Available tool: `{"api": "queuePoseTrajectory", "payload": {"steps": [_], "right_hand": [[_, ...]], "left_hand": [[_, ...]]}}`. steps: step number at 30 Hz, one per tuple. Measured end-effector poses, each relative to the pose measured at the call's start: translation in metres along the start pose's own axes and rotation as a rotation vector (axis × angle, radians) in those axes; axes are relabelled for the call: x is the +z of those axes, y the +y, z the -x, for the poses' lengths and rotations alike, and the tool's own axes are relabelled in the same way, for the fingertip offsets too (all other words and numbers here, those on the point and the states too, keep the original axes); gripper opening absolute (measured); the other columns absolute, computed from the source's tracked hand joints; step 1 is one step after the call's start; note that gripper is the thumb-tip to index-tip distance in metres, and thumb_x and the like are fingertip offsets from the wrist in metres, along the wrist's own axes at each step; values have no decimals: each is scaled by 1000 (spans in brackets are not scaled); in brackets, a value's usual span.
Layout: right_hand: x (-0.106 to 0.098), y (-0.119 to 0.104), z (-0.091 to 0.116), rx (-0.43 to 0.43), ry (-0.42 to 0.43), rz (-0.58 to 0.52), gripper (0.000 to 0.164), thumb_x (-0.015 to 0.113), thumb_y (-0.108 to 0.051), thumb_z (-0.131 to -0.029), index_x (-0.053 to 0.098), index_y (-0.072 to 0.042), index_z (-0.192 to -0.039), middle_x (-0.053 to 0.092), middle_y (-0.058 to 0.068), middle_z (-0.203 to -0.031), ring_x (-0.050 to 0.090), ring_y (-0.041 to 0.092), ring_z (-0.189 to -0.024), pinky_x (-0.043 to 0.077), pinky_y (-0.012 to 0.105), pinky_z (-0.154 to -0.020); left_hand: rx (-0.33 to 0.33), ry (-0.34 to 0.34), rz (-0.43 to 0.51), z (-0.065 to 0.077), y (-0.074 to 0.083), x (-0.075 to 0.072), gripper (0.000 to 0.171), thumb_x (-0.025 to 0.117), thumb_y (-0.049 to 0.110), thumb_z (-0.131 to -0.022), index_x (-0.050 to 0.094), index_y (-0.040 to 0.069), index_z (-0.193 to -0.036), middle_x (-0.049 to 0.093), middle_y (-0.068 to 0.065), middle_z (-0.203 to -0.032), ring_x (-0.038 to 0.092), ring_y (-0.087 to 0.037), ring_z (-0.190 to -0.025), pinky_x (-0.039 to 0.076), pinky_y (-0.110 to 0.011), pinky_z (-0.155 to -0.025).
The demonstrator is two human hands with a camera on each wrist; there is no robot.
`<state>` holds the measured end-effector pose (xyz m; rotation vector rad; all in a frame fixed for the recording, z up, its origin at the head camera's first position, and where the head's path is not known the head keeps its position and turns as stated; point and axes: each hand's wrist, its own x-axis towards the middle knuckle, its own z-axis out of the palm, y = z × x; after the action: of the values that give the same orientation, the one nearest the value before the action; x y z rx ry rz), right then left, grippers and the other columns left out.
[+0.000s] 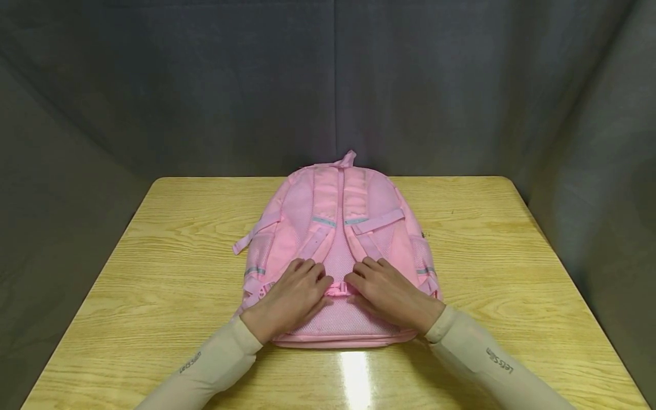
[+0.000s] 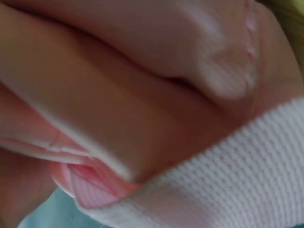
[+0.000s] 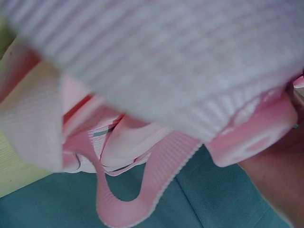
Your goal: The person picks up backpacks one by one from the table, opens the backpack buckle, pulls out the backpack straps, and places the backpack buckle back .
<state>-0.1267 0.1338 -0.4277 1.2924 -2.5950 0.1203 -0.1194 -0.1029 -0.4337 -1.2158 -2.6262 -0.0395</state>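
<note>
A pink backpack (image 1: 340,319) lies on the table with its shoulder straps (image 1: 325,193) and mesh back panel facing up. Across its lower part runs a strap with a pink plastic buckle (image 1: 336,289) at the middle. From the left, my left hand (image 1: 297,290) grips the strap beside this buckle, fingers bent. My right hand (image 1: 386,290) does likewise on the buckle's right side. Close webbing (image 2: 228,175) and pink fabric fill the left wrist view. In the right wrist view, a pink plastic fitting (image 3: 256,135) sits against the right hand, near a hanging webbing loop (image 3: 123,209).
The wooden table (image 1: 154,296) extends around the backpack on all sides. Dark grey cloth (image 1: 230,85) hangs behind it and at both sides. A loose strap end (image 1: 243,242) sticks out at the bag's left, and its top loop (image 1: 348,159) points to the back.
</note>
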Motion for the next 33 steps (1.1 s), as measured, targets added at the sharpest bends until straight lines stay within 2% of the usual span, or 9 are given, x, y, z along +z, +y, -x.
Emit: {"api": "queuePoseTrajectory", "payload": {"steps": [9, 15, 20, 27, 33], "right_hand": [[-4, -2, -2, 51, -24, -39, 23, 66, -31, -96, 66, -12, -108, 65, 2, -100, 60, 20, -94, 48, 36, -80], [-5, 1, -4, 55, -1, -58, 18, 62, -26, -98, 64, -12, -108, 62, 3, -97, 62, 21, -87, 51, 37, -76], [-8, 1, -6, 71, 4, -55, 21, 59, -29, -99, 62, -11, -110, 62, 2, -95, 62, 20, -82, 51, 36, -72], [-12, 2, -8, 86, 18, -95, 25, 58, -30, -101, 59, -9, -114, 60, -2, -90, 60, 16, -77, 51, 35, -72], [-13, 2, -8, 93, 12, -140, 30, 55, -31, -102, 56, -7, -120, 62, -1, -96, 64, 18, -81, 51, 35, -74]], "left_hand": [[-41, 20, 49, -2, -1, -5, 24, 65, 32, -95, 63, 11, -107, 61, -3, -101, 60, -23, -98, 45, -39, -93], [-51, 63, 61, -3, -2, -9, 19, 63, 24, -96, 64, 10, -108, 63, -3, -99, 59, -23, -95, 46, -39, -91], [-65, 86, 113, -4, -3, -12, 20, 64, 24, -96, 63, 9, -109, 59, -2, -98, 56, -21, -92, 48, -37, -88], [-55, 140, 208, -6, -4, -14, 22, 66, 21, -95, 61, 7, -112, 55, -2, -95, 57, -18, -81, 52, -36, -87], [-46, 157, 214, -7, -6, -15, 21, 65, 21, -96, 61, 6, -111, 55, -2, -95, 58, -17, -79, 52, -37, -86]]}}
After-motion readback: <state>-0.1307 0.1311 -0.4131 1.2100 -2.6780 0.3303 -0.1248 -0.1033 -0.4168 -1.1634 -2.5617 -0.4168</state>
